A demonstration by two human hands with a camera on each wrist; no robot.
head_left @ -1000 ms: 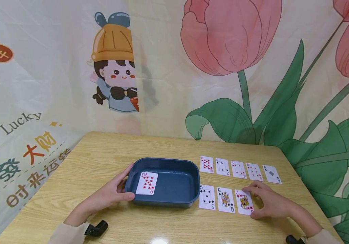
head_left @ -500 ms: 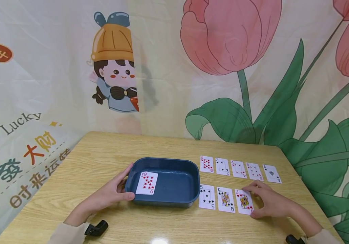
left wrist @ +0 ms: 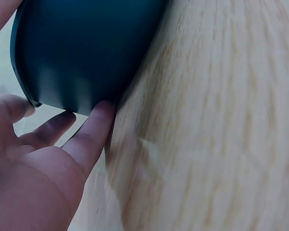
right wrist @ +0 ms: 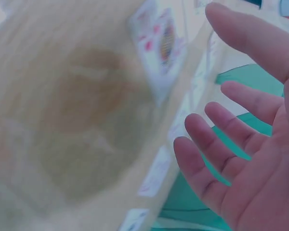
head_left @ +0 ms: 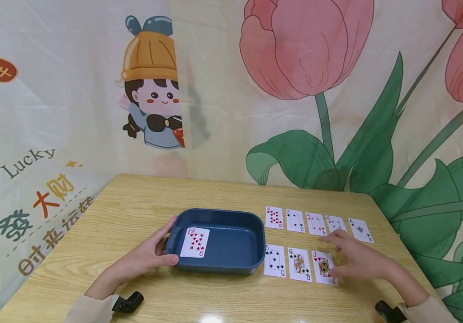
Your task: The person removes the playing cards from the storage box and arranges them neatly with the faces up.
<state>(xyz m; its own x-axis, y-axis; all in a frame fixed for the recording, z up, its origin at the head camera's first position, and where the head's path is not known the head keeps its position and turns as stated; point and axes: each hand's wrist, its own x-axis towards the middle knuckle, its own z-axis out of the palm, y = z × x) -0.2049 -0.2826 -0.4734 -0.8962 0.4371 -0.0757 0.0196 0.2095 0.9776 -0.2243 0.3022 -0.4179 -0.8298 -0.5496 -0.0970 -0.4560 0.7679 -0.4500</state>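
Note:
My left hand [head_left: 146, 258] holds the left end of a dark blue rectangular tray [head_left: 231, 244], its thumb at the front corner. In the left wrist view, fingertips touch the tray's outer wall [left wrist: 91, 48]. A nine of hearts [head_left: 196, 242] lies face up inside, at the left. Over the right edge of the jack of hearts [head_left: 321, 264] hovers my right hand [head_left: 360, 258], its fingers spread and holding nothing. In the right wrist view the palm [right wrist: 260, 183] is apart from the blurred jack [right wrist: 164, 48]. The queen of spades [head_left: 299, 264] and five of spades [head_left: 274, 261] lie left of the jack.
Behind is a second row of face-up cards: ten of hearts [head_left: 274, 218], a black two [head_left: 295, 220], four of diamonds [head_left: 316, 223], a partly covered red six [head_left: 334, 222] and a black ace [head_left: 360, 230]. A printed cloth [head_left: 215, 170] hangs behind the wooden table [head_left: 215, 305].
My right hand has let go of the jack of hearts and lifted slightly, up and away from it. The jack stays flat on the table. My left hand and the tray have not moved.

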